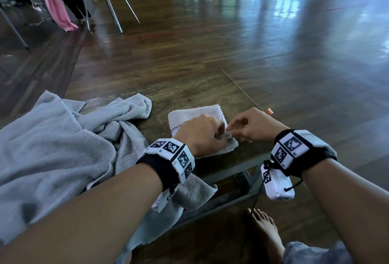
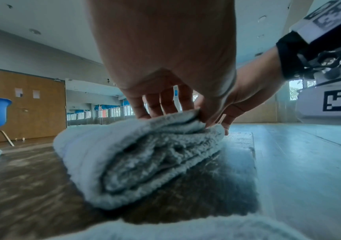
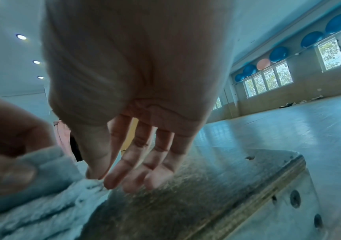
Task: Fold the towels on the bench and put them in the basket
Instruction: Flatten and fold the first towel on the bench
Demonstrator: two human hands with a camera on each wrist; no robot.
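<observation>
Small folded pale-grey terry towel [image 1: 195, 116] on dark wooden bench [image 1: 210, 87]. Left hand [image 1: 202, 135] pinching near corner; right hand [image 3: 136, 162] loose-fingered, holding nothing. Risk: layers springing open on release. Basket unseen.

No readable text anywhere — wrist bands [image 1: 171, 154] carry only square-patterned markers.

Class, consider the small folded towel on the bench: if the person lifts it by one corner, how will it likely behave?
The folded towel is soft terry in loose stacked layers, so it would probably sag and unfold. It looks light for its bulk. Its fuzzy pile should grip the bench rather than slide. The left hand pinches its edge now.
</observation>
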